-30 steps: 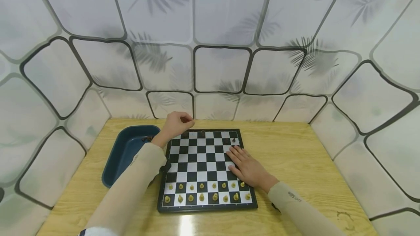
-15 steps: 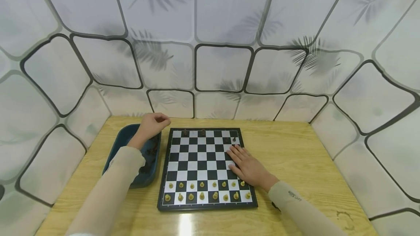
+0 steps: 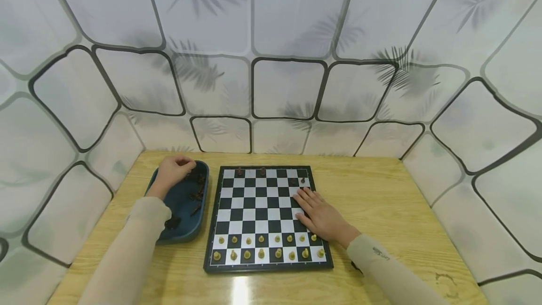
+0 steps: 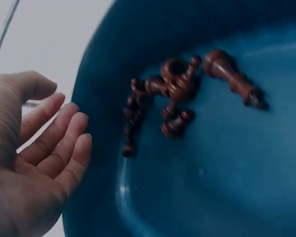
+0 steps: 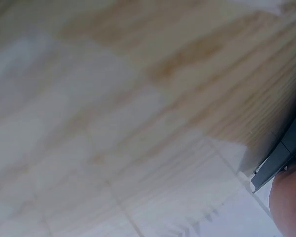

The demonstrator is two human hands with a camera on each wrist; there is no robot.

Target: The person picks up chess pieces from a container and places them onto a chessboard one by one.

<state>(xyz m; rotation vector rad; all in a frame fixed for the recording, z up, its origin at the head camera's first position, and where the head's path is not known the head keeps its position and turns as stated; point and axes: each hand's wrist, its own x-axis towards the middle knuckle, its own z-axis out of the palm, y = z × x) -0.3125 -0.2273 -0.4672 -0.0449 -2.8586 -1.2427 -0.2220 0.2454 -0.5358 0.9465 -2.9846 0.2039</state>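
My left hand (image 3: 172, 172) hovers over the far end of a blue plastic bin (image 3: 206, 187). Its fingers are loosely bent with nothing between them in the left wrist view. Inside the bin lie several reddish-brown chess pieces (image 4: 180, 84), one larger chess piece (image 4: 234, 79) a little apart from the cluster. My right hand (image 3: 320, 215) rests flat on the right edge of a black-and-white chessboard (image 3: 254, 199). A few dark pieces stand on the board's far rows, among them a dark chess piece (image 3: 263, 172) and a small dark pawn (image 3: 302, 180).
Yellowish chess pieces (image 3: 261, 253) fill the two near rows of the board. Board and bin sit side by side on a light wooden table (image 3: 364, 187). A patterned curtain (image 3: 279, 88) encloses the table at the back and sides.
My left hand has moved left from above the board's far left corner to above the bin. My right hand has stayed on the board's edge.
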